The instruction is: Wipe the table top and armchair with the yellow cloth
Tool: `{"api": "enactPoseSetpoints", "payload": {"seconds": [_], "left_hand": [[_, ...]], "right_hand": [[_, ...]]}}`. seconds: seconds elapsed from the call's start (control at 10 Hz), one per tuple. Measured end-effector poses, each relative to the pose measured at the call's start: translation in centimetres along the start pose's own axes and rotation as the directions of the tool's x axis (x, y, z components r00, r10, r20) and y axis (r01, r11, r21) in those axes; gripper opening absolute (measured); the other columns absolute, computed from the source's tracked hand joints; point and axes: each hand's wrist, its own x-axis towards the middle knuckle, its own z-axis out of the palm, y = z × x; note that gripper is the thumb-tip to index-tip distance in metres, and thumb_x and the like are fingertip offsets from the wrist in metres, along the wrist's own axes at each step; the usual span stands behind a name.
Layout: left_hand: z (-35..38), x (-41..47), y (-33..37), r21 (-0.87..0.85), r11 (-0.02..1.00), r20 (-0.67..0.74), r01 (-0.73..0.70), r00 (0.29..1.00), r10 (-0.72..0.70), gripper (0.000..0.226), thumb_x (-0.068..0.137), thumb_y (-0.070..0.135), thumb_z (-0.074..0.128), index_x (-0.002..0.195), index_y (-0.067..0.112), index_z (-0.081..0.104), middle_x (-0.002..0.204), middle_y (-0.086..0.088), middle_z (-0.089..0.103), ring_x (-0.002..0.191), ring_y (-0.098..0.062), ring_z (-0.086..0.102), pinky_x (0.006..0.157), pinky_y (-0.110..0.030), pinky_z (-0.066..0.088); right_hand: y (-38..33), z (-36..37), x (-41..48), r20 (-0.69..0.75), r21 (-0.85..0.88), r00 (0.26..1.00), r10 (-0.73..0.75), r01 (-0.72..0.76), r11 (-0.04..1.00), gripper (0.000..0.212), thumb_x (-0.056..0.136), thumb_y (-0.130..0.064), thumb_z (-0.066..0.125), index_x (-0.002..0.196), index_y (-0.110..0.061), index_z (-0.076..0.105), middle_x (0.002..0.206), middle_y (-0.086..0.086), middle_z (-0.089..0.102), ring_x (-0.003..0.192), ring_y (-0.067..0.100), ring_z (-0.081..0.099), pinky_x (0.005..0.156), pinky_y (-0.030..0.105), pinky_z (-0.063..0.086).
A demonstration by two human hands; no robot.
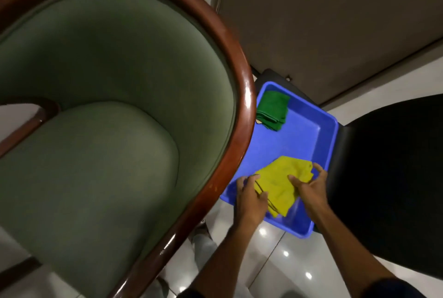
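Green upholstery and a glossy brown wooden frame: armchair [100, 110], filling the left of the view, seen from above. Just right of its curved rim, a blue plastic tub [309, 130] on the pale tiled floor [271, 254]. At the tub's far corner, a folded green cloth [273, 109]. At the near end, the yellow cloth [282, 182], crumpled and partly folded, long axis slanted from far right to near left, one corner hanging toward the tub's near wall. Left hand [250, 198] at the cloth's left edge, fingers curled over and pinching the fabric, cloth lying just right of the palm. Right hand [309, 186] on the cloth's right side, thumb pressed on top, fingers hooked behind the far right corner, cloth lying left of and under it. Both hands clamped on the same cloth, well apart across it. Farther right, a black chair seat [393, 178], touching the tub's right wall.
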Motion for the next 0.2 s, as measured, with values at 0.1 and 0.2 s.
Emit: {"api": "enactPoseSetpoints", "payload": {"seconds": [0.1, 0.2], "left_hand": [[-0.1, -0.6, -1.3, 0.392, 0.903, 0.094, -0.178, 0.984, 0.154, 0.063, 0.096, 0.028, 0.055, 0.152, 0.023, 0.027, 0.166, -0.011, -0.006, 0.153, -0.026, 0.008, 0.121, -0.039, 0.019], [-1.0, -3.0, -0.1, 0.478, 0.781, 0.172, -0.402, 0.915, 0.365, 0.067, 0.096, 0.02, 0.051, 0.155, 0.023, 0.019, 0.167, -0.009, -0.007, 0.154, -0.026, 0.004, 0.122, -0.041, 0.016]], "right_hand": [[1.5, 0.7, 0.4, -0.038, -0.415, 0.997, -0.069, 0.047, 0.909, 0.088, 0.08, -0.006, 0.077, 0.15, -0.01, 0.023, 0.13, 0.032, 0.053, 0.119, 0.044, 0.055, 0.102, 0.056, 0.043], [-0.9, 1.4, -0.5, -0.073, -0.476, 0.971, -0.228, 0.167, 0.863, 0.068, 0.091, -0.019, 0.065, 0.148, -0.01, 0.029, 0.135, 0.028, 0.05, 0.125, 0.041, 0.052, 0.104, 0.053, 0.04]]}}
